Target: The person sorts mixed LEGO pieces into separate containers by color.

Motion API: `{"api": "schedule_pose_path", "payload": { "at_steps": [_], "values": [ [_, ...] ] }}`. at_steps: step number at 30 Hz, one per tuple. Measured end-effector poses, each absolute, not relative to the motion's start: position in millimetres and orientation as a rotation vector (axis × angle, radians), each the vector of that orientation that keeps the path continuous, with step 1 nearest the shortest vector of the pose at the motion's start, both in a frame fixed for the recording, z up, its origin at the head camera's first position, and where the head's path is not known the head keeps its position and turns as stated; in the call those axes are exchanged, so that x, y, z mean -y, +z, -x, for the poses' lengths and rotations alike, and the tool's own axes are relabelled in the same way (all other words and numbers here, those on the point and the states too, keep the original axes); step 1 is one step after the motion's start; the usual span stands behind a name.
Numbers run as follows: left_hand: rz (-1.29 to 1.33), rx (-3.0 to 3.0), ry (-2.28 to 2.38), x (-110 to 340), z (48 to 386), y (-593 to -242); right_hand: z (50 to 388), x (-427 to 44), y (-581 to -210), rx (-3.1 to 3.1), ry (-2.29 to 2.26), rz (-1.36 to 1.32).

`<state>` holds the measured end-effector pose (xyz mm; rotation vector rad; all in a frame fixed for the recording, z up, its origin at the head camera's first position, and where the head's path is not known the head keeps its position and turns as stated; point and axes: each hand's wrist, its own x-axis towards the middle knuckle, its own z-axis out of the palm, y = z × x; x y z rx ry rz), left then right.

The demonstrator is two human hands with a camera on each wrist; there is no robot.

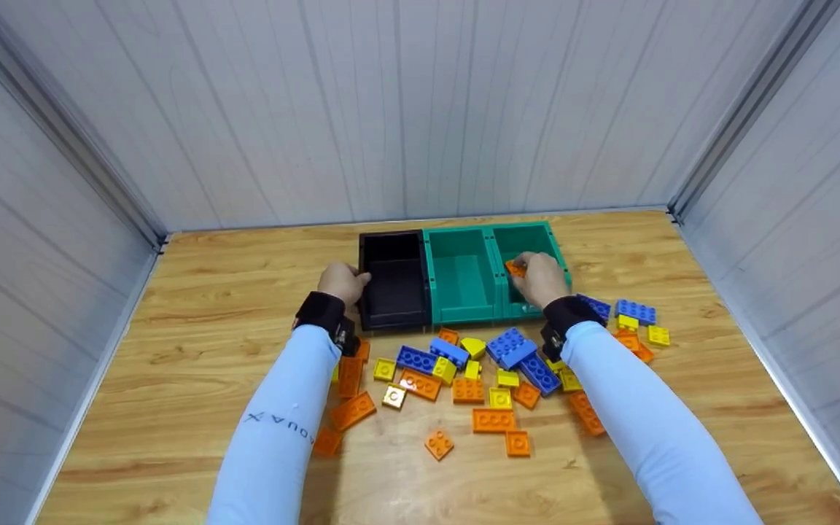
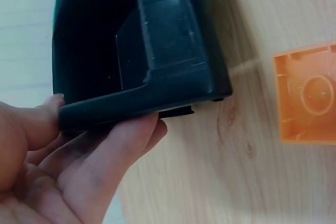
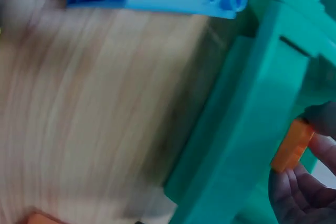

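Note:
My left hand (image 1: 343, 282) grips the left side wall of a black bin (image 1: 394, 324), thumb at the rim and fingers beneath it in the left wrist view. Two green bins stand joined to its right: a middle one (image 1: 461, 281) and a right one (image 1: 526, 237). Over the right green bin, my right hand (image 1: 542, 279) pinches a small orange toy brick (image 3: 292, 145) between thumb and fingers. The brick's far side is hidden by the fingers. No bricks show inside the black bin or the middle green one.
Orange, blue and yellow bricks lie scattered in front of the bins, among them a blue brick (image 1: 509, 347) and an orange brick (image 1: 439, 444). More, such as a blue brick (image 1: 636, 312), lie beyond the right forearm. Pale panel walls (image 1: 434, 109) enclose the wooden table (image 1: 223, 292).

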<state>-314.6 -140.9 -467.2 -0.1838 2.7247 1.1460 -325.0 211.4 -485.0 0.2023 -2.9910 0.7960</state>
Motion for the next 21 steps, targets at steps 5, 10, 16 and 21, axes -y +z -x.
{"api": "schedule_pose_path", "payload": {
  "at_steps": [5,10,16,21],
  "values": [
    [0.207,-2.632,1.161,139,319,-461,321,-221,-481,2.983,0.726,-0.243],
    [0.189,-2.651,1.019,136,324,-455,307,-235,-464,2.958,0.754,-0.292],
    [0.168,-2.704,0.918,133,332,-457,280,-262,-449,2.959,0.788,-0.316],
    [0.161,-2.687,0.919,132,336,-457,255,-297,-447,2.972,0.765,-0.245]
  ]
}}
